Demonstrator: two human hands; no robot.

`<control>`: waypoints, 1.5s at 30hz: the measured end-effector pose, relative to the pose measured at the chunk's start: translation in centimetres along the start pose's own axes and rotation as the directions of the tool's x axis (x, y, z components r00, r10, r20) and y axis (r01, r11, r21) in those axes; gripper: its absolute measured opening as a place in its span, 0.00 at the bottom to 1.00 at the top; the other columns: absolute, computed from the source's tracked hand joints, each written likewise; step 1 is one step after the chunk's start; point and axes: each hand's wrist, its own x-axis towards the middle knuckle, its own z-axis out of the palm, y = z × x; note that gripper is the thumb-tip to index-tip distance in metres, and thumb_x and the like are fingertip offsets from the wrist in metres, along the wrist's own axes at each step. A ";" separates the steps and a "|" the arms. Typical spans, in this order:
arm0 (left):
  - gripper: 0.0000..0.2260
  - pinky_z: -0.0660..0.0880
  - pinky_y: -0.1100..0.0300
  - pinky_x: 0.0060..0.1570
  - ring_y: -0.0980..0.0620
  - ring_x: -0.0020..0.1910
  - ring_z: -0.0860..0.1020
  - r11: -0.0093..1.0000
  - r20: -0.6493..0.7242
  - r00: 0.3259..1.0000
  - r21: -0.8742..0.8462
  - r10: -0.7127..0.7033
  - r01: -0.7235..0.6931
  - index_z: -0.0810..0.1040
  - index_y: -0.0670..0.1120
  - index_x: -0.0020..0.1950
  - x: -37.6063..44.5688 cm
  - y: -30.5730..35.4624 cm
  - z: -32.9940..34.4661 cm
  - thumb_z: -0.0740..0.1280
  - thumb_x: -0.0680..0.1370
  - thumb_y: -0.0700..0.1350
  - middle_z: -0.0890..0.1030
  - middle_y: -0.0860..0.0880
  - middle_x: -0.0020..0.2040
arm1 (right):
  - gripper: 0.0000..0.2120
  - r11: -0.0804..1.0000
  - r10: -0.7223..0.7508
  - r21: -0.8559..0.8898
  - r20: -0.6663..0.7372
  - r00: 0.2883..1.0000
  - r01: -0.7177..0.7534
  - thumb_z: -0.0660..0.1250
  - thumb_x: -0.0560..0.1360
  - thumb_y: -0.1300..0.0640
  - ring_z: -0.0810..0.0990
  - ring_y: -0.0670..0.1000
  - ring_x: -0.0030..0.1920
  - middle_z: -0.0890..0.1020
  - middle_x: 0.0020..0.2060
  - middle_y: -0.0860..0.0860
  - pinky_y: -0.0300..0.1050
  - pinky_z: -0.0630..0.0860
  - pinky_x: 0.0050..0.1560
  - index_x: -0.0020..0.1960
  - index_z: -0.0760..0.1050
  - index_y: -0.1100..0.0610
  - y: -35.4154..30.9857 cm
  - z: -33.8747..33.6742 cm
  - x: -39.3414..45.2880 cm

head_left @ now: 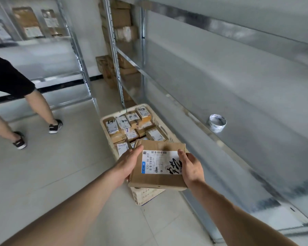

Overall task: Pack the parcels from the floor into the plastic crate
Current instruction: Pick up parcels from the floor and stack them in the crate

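Our left hand (130, 162): we hold the left edge of the cardboard parcel (157, 167), thumb lying over the top near the label's upper left corner, fingers hidden under the box.
Our right hand (190, 167): we hold the right edge the same way, thumb on the white shipping label (160, 162), fingers out of sight beneath. Both hands are wrapped round the one box and neither is free.
Parcel in hand: it hangs flat, label up, above the near end of the crate (146, 196), covering that end from our view. Its long axis runs left to right between our hands.
Crate: it stands on the floor tiles just beside the metal shelving (220, 96), its long axis running away from us, so the box lies across it.
Packed parcels (130, 125): small labelled boxes fill the far and middle part.
Deciding relation: we judge the free room, if any, is straight below the box at the near end, which we cannot see. Both hands are equally near, so we would lower it together.
Beyond: a tape roll (217, 122) on the low shelf; another person's legs (37, 110) to the left.
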 end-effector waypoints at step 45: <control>0.33 0.67 0.51 0.63 0.48 0.67 0.73 0.892 0.555 0.823 0.425 -0.121 -0.156 0.74 0.54 0.70 43.6 7.8 -15.2 0.50 0.75 0.72 0.77 0.51 0.67 | 0.31 0.838 0.524 0.358 -0.322 0.788 -0.411 0.60 0.70 0.27 0.84 0.56 0.49 0.85 0.45 0.52 0.60 0.80 0.55 0.52 0.80 0.52 -6.0 27.8 24.6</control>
